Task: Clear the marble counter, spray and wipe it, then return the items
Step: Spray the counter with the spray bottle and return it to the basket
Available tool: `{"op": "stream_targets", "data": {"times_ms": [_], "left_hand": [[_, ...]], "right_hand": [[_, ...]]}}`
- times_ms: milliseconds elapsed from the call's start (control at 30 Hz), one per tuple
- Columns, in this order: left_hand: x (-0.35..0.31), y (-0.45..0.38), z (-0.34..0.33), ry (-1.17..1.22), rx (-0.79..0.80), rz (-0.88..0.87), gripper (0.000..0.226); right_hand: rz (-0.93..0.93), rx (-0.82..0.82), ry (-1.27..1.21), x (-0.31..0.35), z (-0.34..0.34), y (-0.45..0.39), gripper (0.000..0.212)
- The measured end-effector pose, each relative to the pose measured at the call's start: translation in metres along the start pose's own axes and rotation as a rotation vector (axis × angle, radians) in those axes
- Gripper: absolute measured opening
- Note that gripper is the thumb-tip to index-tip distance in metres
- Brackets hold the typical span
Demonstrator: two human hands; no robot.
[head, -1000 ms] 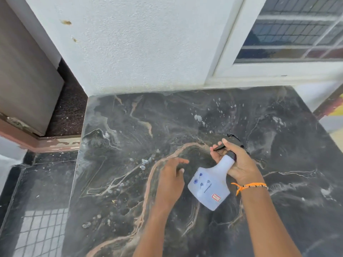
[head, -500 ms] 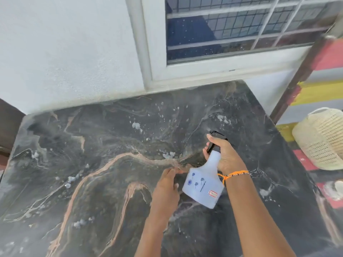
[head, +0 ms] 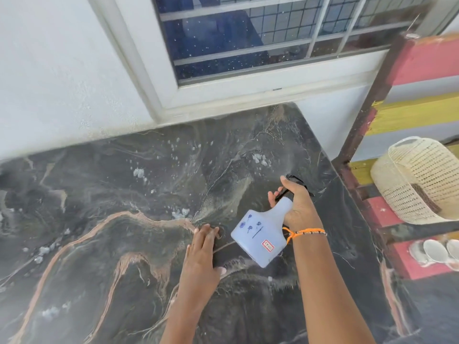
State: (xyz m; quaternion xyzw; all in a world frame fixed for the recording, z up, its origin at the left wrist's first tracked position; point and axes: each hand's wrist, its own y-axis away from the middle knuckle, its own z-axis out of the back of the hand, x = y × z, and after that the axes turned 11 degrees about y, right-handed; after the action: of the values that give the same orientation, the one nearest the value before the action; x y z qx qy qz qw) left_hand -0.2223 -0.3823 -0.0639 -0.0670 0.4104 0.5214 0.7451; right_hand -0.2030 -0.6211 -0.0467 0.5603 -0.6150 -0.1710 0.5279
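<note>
The dark marble counter [head: 104,214] fills the lower view, veined in tan and dotted with white foam blobs. My right hand [head: 296,203] grips the neck and black trigger of a pale blue spray bottle [head: 260,234], held tilted above the counter's right part with its nozzle pointing away from me. My left hand [head: 202,254] rests flat on the marble just left of the bottle, fingers together, holding nothing. An orange thread bracelet circles my right wrist.
A white wall and a barred window [head: 248,36] back the counter. Beyond its right edge stands a red and yellow painted shelf [head: 409,112] with a cream woven basket [head: 419,180] and white cups [head: 433,250] lower down.
The view has swung right, bringing the window, shelf and basket into sight. My right hand has carried the bottle toward the counter's right side. More foam spots lie on the marble.
</note>
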Motion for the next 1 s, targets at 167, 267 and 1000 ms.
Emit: {"op": "stream_targets", "data": {"times_ms": [167,267,1000], "left_hand": [[0.003,0.008,0.004,0.076,-0.063,-0.009,0.086],[0.015,0.027,0.012,0.069,-0.112,0.007,0.085],[0.21,0.295,0.079,0.265,-0.649,0.541,0.07]], "right_hand": [[-0.031,0.083,-0.038,-0.008,0.006,0.011,0.022],[-0.017,0.213,0.026,-0.027,0.003,0.026,0.029],[-0.355,0.587,0.903,-0.379,-0.098,0.185,0.038]]}}
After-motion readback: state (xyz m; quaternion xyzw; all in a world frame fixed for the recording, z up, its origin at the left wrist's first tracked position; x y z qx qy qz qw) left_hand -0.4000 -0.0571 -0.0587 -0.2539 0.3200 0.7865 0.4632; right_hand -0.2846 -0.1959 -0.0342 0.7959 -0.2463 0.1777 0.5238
